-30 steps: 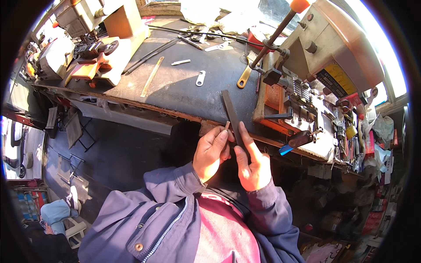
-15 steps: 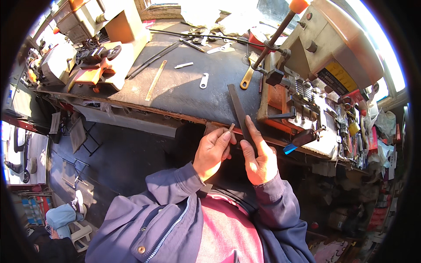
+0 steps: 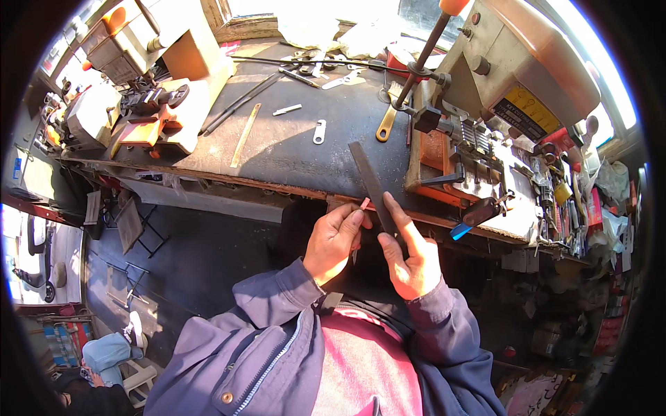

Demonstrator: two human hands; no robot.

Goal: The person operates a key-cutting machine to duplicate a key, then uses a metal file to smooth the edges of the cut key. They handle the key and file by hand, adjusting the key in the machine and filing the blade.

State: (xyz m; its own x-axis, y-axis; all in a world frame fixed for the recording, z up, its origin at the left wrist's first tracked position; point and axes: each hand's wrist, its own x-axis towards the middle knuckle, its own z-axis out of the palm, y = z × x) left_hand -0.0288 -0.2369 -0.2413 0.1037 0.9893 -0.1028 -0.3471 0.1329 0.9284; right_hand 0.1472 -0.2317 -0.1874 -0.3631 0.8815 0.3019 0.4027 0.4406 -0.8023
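A long flat metal file (image 3: 369,175) lies along my right hand (image 3: 414,262), its far end reaching over the workbench edge. That hand is closed on the file's near end, with the index finger stretched along it. Just left of it, my left hand (image 3: 331,241) is closed in a pinch on a small thin piece (image 3: 365,203), whose tip sticks up between thumb and fingers beside the file. Most of the small piece is hidden by my fingers, so its kind does not show.
On the dark workbench (image 3: 291,156) lie a flat wrench-like plate (image 3: 320,132), a ruler-like strip (image 3: 245,135), a short light rod (image 3: 287,109) and a yellow-handled brush (image 3: 387,123). Machines stand at left (image 3: 132,55) and right (image 3: 520,62). A seated person's leg (image 3: 107,353) shows lower left.
The view has shifted slightly. The file's far end has moved a little left and nearer me, while both hands keep their holds.
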